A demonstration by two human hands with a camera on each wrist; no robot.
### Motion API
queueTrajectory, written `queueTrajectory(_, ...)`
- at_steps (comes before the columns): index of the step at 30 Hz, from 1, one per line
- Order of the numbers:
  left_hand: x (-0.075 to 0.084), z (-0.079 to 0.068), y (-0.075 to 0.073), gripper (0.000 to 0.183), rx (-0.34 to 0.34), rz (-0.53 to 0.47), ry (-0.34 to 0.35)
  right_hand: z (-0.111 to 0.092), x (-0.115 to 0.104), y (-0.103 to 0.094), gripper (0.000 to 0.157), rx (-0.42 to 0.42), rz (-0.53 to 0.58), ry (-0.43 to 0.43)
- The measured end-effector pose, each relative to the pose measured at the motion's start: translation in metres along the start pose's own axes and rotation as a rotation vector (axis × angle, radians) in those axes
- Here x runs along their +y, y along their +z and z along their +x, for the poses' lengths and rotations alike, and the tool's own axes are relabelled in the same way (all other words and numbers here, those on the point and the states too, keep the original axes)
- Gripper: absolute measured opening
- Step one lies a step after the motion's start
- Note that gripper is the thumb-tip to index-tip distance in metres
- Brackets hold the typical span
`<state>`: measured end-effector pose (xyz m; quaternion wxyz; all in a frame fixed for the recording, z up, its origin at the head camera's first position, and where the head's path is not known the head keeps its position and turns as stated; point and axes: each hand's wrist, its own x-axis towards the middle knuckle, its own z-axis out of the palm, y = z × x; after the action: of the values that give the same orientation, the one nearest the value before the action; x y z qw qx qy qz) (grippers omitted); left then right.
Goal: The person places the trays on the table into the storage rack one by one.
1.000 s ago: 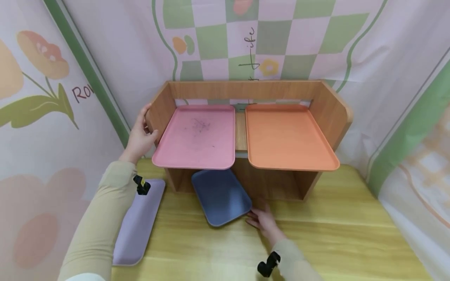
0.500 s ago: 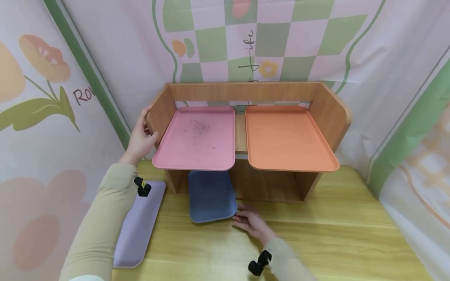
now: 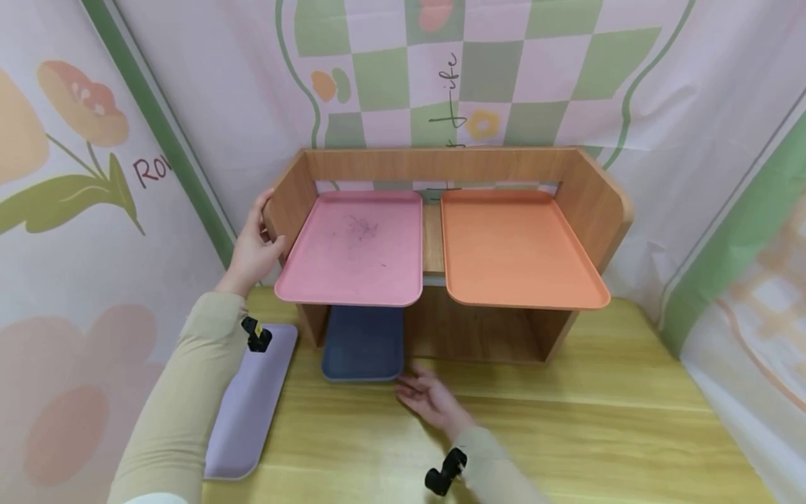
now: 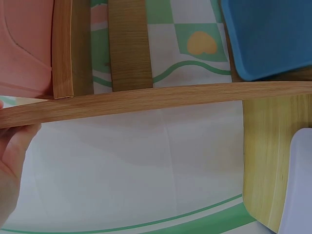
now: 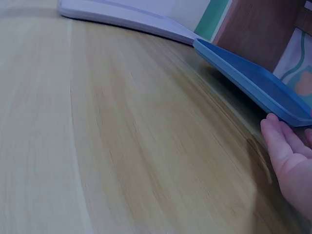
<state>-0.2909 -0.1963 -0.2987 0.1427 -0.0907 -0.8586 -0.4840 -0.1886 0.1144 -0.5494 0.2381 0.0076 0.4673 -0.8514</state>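
A two-level wooden shelf stands on the table. At its left side panel my left hand grips the edge, thumb on the front and fingers behind; the left wrist view shows that panel too. The blue tray lies in the lower left of the shelf, its front part jutting out past the shelf's base. My right hand touches the tray's front right corner with fairly straight fingers. In the right wrist view, the fingertips meet the underside of the tray's rim, which sits above the tabletop.
On the upper level lie a pink tray with dark marks and an orange tray, both overhanging the front. A lilac tray rests on the table at the left, partly behind the left forearm. Printed curtains hang behind.
The blue tray has turned straight and slid left and back into the shelf's lower left. My right hand has moved left along with its corner. The left hand stays on the side panel.
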Motion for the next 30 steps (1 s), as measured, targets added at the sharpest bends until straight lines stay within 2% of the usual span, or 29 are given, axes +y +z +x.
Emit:
queueTrajectory(8, 0.001, 0.0, 0.0, 0.081, -0.006, -0.009, -0.021, 0.003, -0.004, 0.013, 0.063, -0.114, 0.108, 0.023)
queueTrajectory(15, 0.003, 0.001, 0.0, 0.082, -0.009, -0.006, -0.038, 0.0, -0.006, 0.014, 0.061, -0.108, 0.115, 0.031)
queueTrajectory(19, 0.004, 0.001, 0.001, 0.082, -0.011, -0.004, -0.037, -0.006, -0.007, 0.003, 0.059, -0.089, 0.147, 0.051)
queueTrajectory(23, 0.004, 0.003, 0.001, 0.082, -0.016, 0.003, -0.036, -0.02, -0.013, -0.018, 0.057, -0.129, 0.184, 0.066)
queueTrajectory(27, 0.003, 0.002, 0.001, 0.082, -0.017, -0.006, -0.034, -0.04, -0.027, -0.041, 0.044, -0.23, 0.252, 0.039)
queueTrajectory(30, 0.001, 0.002, 0.0, 0.082, -0.013, -0.013, -0.028, -0.054, -0.047, -0.047, 0.041, -0.333, 0.244, -0.014)
